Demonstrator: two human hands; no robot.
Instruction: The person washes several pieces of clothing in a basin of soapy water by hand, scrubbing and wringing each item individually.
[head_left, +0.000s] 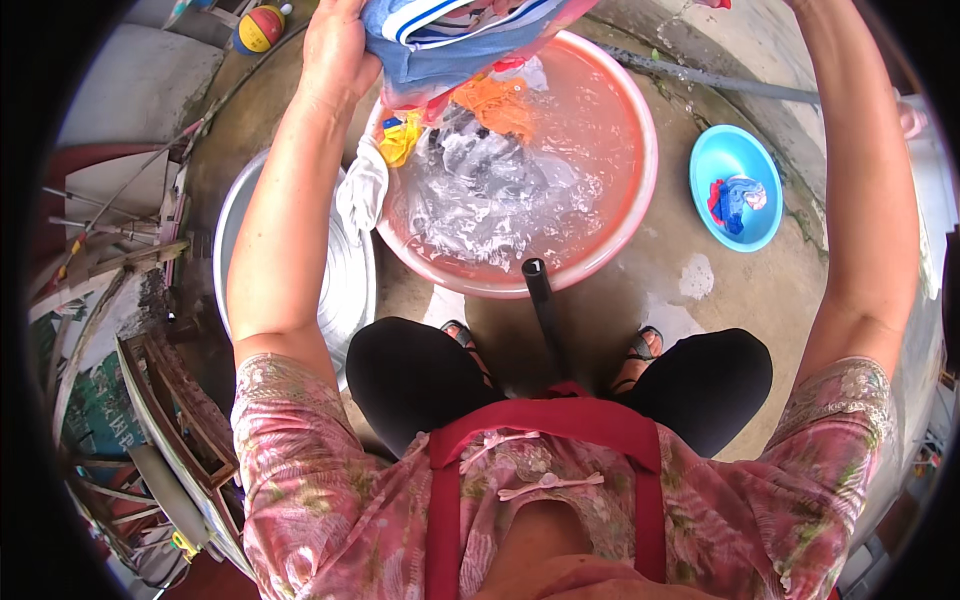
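Note:
My left hand (341, 56) grips a wet blue garment (457, 64) with a white band striped in blue. The garment hangs above a big pink plastic tub (646, 161), and pinkish-red fabric shows beneath it. My right hand is past the top edge; only the forearm (862, 150) shows. A scrap of something red (716, 4) is cut off there. Inside the tub, dark cloth (487, 157) lies in foamy water with an orange cloth (499, 105) and a yellow cloth (401, 139). Draped over the tub's left rim is a white cloth (364, 184).
A metal basin (349, 292) stands left of the tub. On the right, a light-blue basin (705, 165) holds small red and blue cloths (735, 202). A black tube (536, 281) rises between my knees. A grey pipe (720, 79) and a ball (259, 30) lie farther off.

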